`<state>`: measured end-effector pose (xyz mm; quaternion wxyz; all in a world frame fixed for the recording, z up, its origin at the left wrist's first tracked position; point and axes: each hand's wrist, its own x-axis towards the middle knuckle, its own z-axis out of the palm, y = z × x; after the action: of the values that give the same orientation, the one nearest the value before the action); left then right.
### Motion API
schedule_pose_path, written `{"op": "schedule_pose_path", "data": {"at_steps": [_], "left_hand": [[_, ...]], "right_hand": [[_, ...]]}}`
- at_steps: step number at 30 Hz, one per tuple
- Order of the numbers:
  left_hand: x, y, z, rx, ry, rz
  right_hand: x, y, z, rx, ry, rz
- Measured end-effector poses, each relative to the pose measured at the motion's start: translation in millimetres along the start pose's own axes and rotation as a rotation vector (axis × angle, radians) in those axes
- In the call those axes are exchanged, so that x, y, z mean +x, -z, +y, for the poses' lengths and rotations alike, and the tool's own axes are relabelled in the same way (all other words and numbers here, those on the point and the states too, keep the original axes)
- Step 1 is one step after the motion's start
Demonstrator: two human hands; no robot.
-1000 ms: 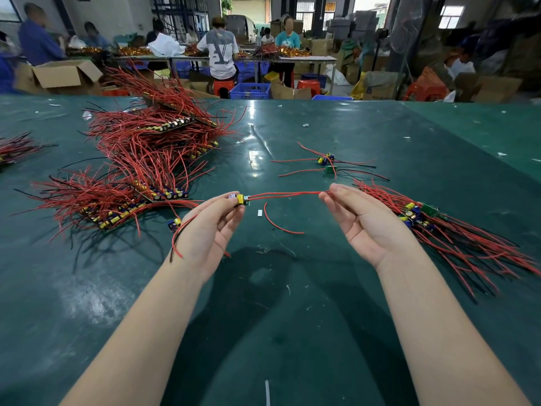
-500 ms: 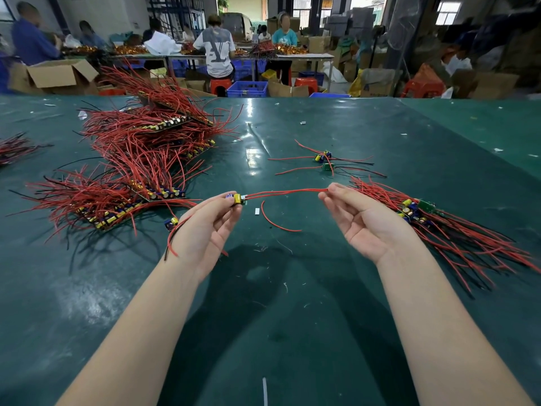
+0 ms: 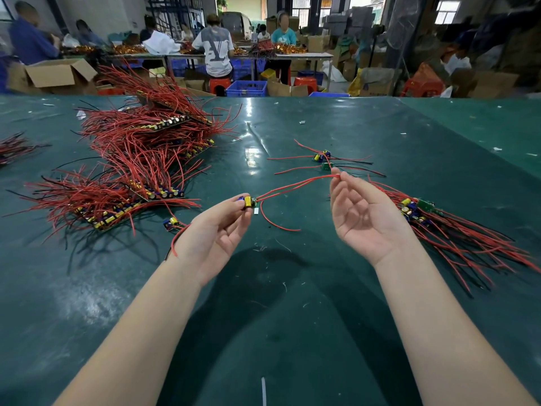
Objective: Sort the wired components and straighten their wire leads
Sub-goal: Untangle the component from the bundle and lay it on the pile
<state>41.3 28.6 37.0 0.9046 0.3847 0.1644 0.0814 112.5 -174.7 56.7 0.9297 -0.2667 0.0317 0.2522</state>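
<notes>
**Component held out between two hands over the bench**

A small wired component (image 3: 248, 201), with a yellow and a blue part on a scrap of board, is pinched at the fingertips of the left hand (image 3: 215, 240). Its red leads (image 3: 295, 186) are stretched rightward to the right hand (image 3: 361, 218), where the ends are gripped between thumb and forefinger; the other fingers of that hand are loosely spread, palm up. One further lead (image 3: 275, 222) hangs in a curve below. How many leads are held at the right cannot be made out. A red wire (image 3: 177, 240) is seen passing behind the left wrist, its far end hidden.

The green bench (image 3: 292, 317) is covered on the left by a large heap (image 3: 140, 159) of red-wired components, its edges blurred. A single component (image 3: 171, 223) lies just beside the left hand. A bundle (image 3: 445, 227) lies to the right, partly hidden by the right hand. A few loose components (image 3: 322, 159) lie beyond the hands. Another red cluster (image 3: 13, 146) is cut off at the left edge.

Beyond the bench, an open cardboard box (image 3: 55, 73) and a blue crate (image 3: 246, 88) are seen; their contents cannot be made out. Seated people (image 3: 215, 51) are seen at a far table.
</notes>
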Motion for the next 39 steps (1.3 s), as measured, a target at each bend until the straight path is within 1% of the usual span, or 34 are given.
{"op": "schedule_pose_path", "data": {"at_steps": [2,4,6,9,11,15,18,20,24,27,29,30,31,32,34,35,37,39], "left_hand": [[1,0,0,0.000,-0.026,0.024],[1,0,0,-0.010,-0.046,0.037],[1,1,0,-0.018,-0.057,0.038],[1,1,-1,-0.011,-0.067,0.027],[1,1,-2,0.022,-0.079,0.015],[1,2,-4,0.126,-0.127,-0.008],[0,3,-3,0.167,-0.164,-0.012],[1,4,-2,0.185,-0.189,-0.006],[0,5,-1,0.263,-0.224,-0.013],[0,5,-2,0.322,-0.214,-0.020],[0,4,-3,0.317,-0.195,-0.020],[1,4,-2,0.289,-0.179,-0.015],[1,3,-1,0.242,-0.159,-0.006],[1,3,0,0.178,-0.134,0.003],[1,1,2,0.039,-0.097,-0.009],[1,0,2,-0.006,-0.091,-0.027],[0,-2,0,-0.026,-0.086,-0.063],[-1,-4,-4,0.030,-0.084,-0.101]], "right_hand": [[1,-1,2,-0.118,0.106,0.031],[1,-2,5,-0.176,0.155,0.026],[2,-3,7,-0.183,0.175,0.022],[2,-3,9,-0.125,0.169,0.037],[2,-3,9,-0.104,0.168,0.047],[2,0,7,-0.161,0.207,0.070],[4,5,1,-0.342,0.270,0.127],[5,9,-2,-0.495,0.273,0.157],[5,16,-5,-0.721,0.276,0.199],[6,21,-6,-0.883,0.329,0.245],[5,20,-5,-0.934,0.360,0.256],[4,18,-5,-0.904,0.373,0.248],[4,15,-6,-0.805,0.371,0.225],[3,12,-6,-0.641,0.339,0.187],[0,7,-6,-0.311,0.226,0.096],[-1,3,-4,-0.250,0.157,0.064],[-2,-3,10,-0.327,0.040,0.012],[0,-7,29,-0.461,-0.024,-0.044]]}}
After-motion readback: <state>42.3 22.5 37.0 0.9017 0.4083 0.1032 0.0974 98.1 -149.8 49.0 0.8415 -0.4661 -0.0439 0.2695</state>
